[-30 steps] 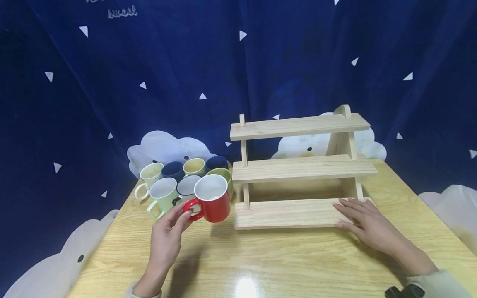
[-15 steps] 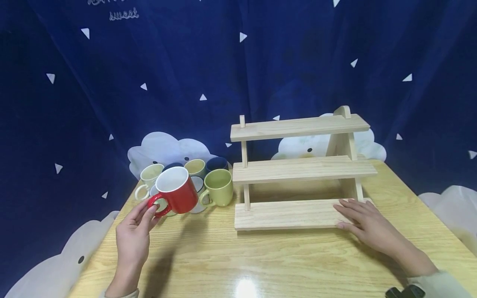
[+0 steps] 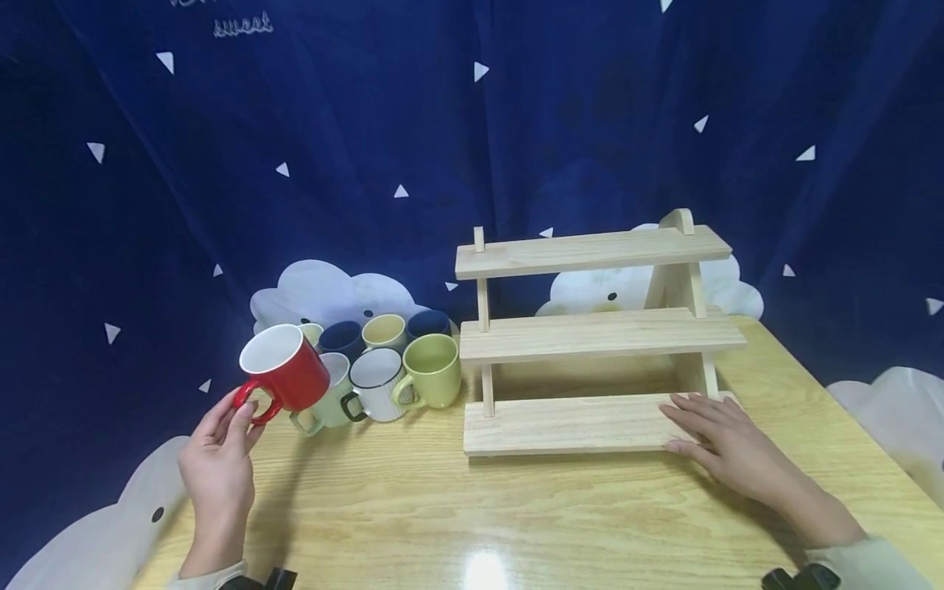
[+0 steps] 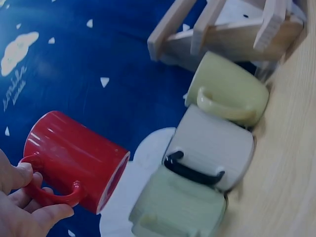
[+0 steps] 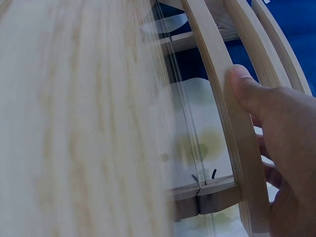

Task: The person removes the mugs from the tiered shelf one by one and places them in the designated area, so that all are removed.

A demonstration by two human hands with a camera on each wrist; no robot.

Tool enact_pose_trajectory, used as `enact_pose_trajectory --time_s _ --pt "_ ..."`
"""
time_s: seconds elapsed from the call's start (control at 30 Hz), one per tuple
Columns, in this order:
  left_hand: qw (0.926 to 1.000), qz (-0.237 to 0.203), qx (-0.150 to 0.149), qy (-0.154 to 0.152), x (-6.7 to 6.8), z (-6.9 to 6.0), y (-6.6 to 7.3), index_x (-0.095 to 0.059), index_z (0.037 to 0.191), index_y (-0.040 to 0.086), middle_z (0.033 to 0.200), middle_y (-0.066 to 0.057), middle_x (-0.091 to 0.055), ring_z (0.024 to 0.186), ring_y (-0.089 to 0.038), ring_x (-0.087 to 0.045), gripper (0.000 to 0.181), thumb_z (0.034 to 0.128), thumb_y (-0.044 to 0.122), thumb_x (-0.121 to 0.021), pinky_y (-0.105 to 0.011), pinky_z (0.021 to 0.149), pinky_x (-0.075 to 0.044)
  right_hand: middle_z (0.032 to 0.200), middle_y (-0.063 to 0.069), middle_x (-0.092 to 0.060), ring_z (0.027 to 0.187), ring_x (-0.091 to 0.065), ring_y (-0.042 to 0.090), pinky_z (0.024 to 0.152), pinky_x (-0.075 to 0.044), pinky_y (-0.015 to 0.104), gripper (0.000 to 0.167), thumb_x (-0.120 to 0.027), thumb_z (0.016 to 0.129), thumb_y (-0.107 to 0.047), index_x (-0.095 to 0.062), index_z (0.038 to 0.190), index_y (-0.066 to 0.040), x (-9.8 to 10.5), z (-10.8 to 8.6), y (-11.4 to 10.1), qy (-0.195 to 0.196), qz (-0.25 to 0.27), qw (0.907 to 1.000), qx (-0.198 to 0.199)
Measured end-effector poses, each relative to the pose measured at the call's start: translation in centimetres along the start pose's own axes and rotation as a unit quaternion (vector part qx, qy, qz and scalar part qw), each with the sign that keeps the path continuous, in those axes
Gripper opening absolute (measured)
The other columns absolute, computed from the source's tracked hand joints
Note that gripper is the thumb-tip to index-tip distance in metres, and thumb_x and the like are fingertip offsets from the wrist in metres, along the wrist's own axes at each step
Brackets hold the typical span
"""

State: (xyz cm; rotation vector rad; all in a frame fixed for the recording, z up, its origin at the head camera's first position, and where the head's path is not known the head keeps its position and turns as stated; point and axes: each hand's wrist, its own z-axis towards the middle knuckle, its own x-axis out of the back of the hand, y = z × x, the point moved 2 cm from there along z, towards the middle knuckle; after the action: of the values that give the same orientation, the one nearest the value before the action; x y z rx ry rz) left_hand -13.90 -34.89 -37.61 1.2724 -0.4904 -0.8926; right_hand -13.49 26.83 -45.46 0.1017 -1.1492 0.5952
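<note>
My left hand [image 3: 219, 471] pinches the handle of a red mug [image 3: 295, 377] with a white inside. The mug hangs tilted in the air, in front of the left end of a group of mugs. In the left wrist view the thumb and fingers hold the handle of that red mug [image 4: 76, 160]. My right hand [image 3: 726, 447] rests on the right end of the lowest board of a three-tier wooden shelf [image 3: 575, 424], fingers extended. In the right wrist view its thumb [image 5: 242, 81] lies against the board's front edge.
Left of the shelf stand a light green mug [image 3: 333, 401], a white mug [image 3: 385, 395] with a black handle, an olive-green mug [image 3: 437, 378], two navy mugs and a yellow mug [image 3: 384, 332]. A pale mug is mostly hidden behind the red one. A blue curtain [image 3: 369, 123] hangs behind the table.
My left hand has carried the red mug leftward across the front of the other mugs, uncovering the olive-green and white ones. My right hand has stayed on the shelf.
</note>
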Motion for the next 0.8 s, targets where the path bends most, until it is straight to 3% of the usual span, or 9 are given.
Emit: enact_pose_trajectory --time_s 0.4,0.5,0.67,0.8 --pt "0.9959 0.046 0.053 0.057 2.3 1.7 -1.6 -0.063 0.131 0.008 0.134 -0.014 -0.059 0.098 -0.004 -0.065 0.039 0.0923 0.009 -0.067 -0.012 0.074 -0.051 0.135 0.018 -0.056 0.124 -0.047 0.044 0.116 -0.015 0.058 0.053 -0.073 0.088 -0.035 -0.060 0.134 -0.012 0.1 0.1 0.0 -0.001 -0.001 1.0000 0.002" --pt "0.9938 0.048 0.075 0.067 2.8 2.1 -2.1 -0.061 0.133 0.009 0.136 -0.014 -0.057 0.098 -0.004 -0.064 0.040 0.0935 0.010 -0.066 -0.011 0.073 -0.051 0.136 0.018 -0.055 0.124 -0.046 0.044 0.116 -0.015 0.057 0.053 -0.072 0.089 -0.035 -0.060 0.135 -0.012 0.1 0.0 -0.1 -0.006 0.001 1.0000 -0.002" --pt "0.9903 0.065 0.101 0.070 3.6 2.6 -3.0 -0.058 0.137 0.013 0.140 -0.013 -0.054 0.116 -0.015 -0.060 0.042 0.0949 0.014 -0.064 -0.010 0.073 -0.050 0.137 0.018 -0.055 0.125 -0.046 0.043 0.117 -0.014 0.055 0.053 -0.071 0.090 -0.036 -0.059 0.135 -0.012 0.1 0.0 -0.1 -0.006 0.001 1.0000 -0.003" --pt "0.9920 0.064 0.091 0.060 4.1 2.9 -3.8 -0.058 0.136 0.008 0.126 -0.005 -0.064 0.108 -0.009 -0.062 0.042 0.0948 0.011 -0.064 -0.011 0.074 -0.050 0.136 0.018 -0.056 0.124 -0.047 0.044 0.117 -0.015 0.055 0.052 -0.072 0.089 -0.035 -0.060 0.135 -0.012 0.2 0.0 -0.1 0.000 -0.002 1.0000 0.001"
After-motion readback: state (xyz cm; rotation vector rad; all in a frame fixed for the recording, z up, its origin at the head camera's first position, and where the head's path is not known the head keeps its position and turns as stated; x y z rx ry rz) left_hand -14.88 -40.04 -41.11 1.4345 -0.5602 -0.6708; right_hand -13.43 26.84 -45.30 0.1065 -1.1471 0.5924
